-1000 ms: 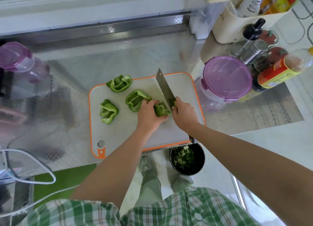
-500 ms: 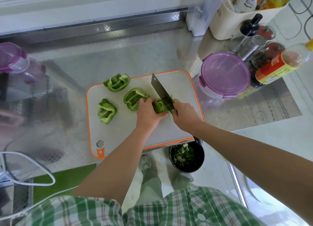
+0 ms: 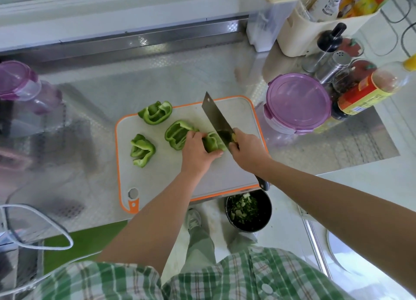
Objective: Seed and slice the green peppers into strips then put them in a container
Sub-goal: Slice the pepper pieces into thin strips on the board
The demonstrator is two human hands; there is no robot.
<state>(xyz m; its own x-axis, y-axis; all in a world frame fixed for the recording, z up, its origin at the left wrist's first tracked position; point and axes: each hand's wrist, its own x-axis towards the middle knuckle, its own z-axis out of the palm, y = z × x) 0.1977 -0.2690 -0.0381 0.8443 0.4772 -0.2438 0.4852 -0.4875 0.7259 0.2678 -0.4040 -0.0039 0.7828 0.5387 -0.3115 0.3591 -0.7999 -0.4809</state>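
Here the left hand (image 3: 198,149) grips a held pepper piece (image 3: 212,142) near the middle of the cutting board (image 3: 225,173), fingers curled over it. The right hand (image 3: 246,151) is clenched round the handle of the cleaver (image 3: 215,117), whose blade stands against that piece's right side. Three more lie on the board: a back pepper piece (image 3: 155,112), a left pepper piece (image 3: 142,150) and a middle pepper piece (image 3: 176,134) beside the left fingers. The purple-lidded container (image 3: 297,101) sits closed just right of the board. A black pot (image 3: 248,209) of green scraps stands below the counter edge.

Head camera looks steeply down — close over the cutting board (image 3: 157,176).
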